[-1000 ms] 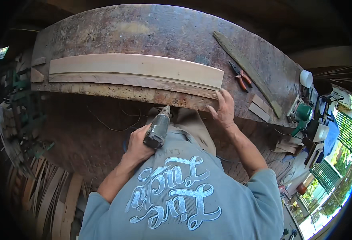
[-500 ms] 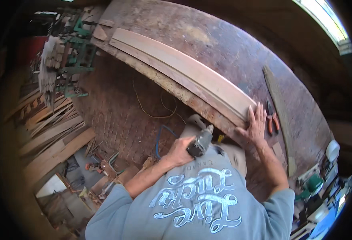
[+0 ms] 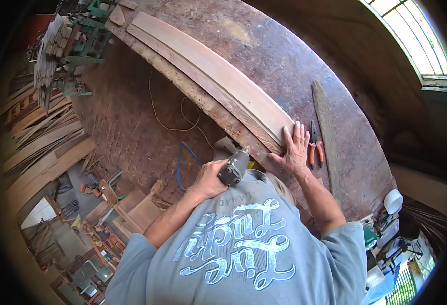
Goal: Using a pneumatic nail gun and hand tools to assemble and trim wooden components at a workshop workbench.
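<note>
My left hand [image 3: 207, 179] is wrapped round a dark grey pistol-shaped drill [image 3: 234, 168], held close to my body. Its narrow nose points at the near edge of the workbench [image 3: 289, 56]; whether they touch I cannot tell. My right hand [image 3: 295, 152] lies with fingers spread over the near right end of a long pale wooden board [image 3: 218, 68], thumb toward the bench's front edge. The board has a stepped lengthwise edge and runs along the bench front to the far left. Just right of that hand are pliers [image 3: 316, 147] with orange handles.
A rough, weathered wood strip [image 3: 326, 132] lies beyond the pliers. Below the bench edge are a thin yellowish cord [image 3: 157, 116] and a blue hose [image 3: 180, 168]. Stacked planks [image 3: 50, 147] and green metal racks [image 3: 83, 48] stand left. A white container [image 3: 393, 201] sits right.
The whole view has shifted, so bench, board and hands appear farther left. The drill is slightly nearer my right hand; both hands keep their hold and contact.
</note>
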`<state>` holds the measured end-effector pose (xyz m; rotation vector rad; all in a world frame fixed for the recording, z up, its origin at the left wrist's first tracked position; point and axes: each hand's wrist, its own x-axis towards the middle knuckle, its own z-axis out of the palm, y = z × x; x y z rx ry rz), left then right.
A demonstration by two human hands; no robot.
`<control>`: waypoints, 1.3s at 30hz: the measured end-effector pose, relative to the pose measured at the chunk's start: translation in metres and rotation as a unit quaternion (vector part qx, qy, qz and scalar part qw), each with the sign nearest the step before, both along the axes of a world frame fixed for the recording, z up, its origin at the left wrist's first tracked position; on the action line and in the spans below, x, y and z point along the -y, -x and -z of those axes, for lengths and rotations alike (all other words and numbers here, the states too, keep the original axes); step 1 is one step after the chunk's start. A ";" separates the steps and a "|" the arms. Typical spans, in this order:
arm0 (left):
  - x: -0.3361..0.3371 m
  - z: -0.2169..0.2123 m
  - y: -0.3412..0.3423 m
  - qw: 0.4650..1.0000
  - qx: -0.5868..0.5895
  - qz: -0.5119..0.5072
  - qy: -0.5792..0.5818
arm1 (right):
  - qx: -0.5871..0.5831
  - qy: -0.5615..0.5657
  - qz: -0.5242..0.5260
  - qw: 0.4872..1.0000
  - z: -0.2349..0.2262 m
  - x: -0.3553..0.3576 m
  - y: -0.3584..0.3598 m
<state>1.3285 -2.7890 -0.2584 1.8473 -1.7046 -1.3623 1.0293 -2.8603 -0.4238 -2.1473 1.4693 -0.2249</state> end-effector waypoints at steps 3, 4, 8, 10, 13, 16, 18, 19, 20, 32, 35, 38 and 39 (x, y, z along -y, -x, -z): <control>0.005 -0.001 0.006 1.000 -0.004 0.005 0.012 | 0.008 0.004 0.009 1.000 0.009 -0.007 0.004; 0.006 0.000 0.011 1.000 -0.004 0.010 0.009 | 0.018 0.020 0.004 1.000 0.011 -0.006 0.006; 0.006 0.006 0.021 1.000 -0.014 0.015 -0.006 | 0.034 0.026 0.001 0.999 0.012 -0.009 0.011; 0.012 0.010 0.026 0.999 -0.003 0.026 0.025 | 0.037 0.037 0.004 0.999 0.012 -0.008 0.012; 0.020 0.013 0.033 0.999 0.011 0.034 -0.009 | 0.044 0.054 -0.007 0.998 0.016 -0.008 0.013; 0.026 0.021 0.044 1.000 -0.003 0.024 0.005 | 0.041 0.064 -0.009 0.997 0.017 -0.007 0.014; 0.024 0.028 0.051 1.000 0.005 0.016 0.000 | 0.041 0.064 -0.009 0.997 0.015 -0.006 0.014; 0.024 0.027 0.055 1.000 0.014 0.008 -0.010 | 0.043 0.061 -0.009 0.997 0.014 -0.008 0.014; 0.025 0.027 0.060 1.000 0.015 0.011 -0.012 | 0.045 0.057 -0.010 0.997 0.013 -0.009 0.013; 0.022 0.044 0.075 0.995 0.026 -0.040 -0.084 | 0.047 0.047 -0.003 0.998 0.014 -0.008 0.015; 0.023 0.050 0.077 0.998 0.037 -0.049 -0.029 | 0.035 0.052 -0.003 0.998 0.013 -0.007 0.016; 0.025 0.051 0.077 0.997 0.050 -0.049 -0.031 | 0.040 0.040 0.002 0.998 0.010 -0.007 0.016; 0.026 0.051 0.077 0.997 0.046 -0.051 -0.034 | 0.037 0.041 0.001 0.998 0.011 -0.007 0.016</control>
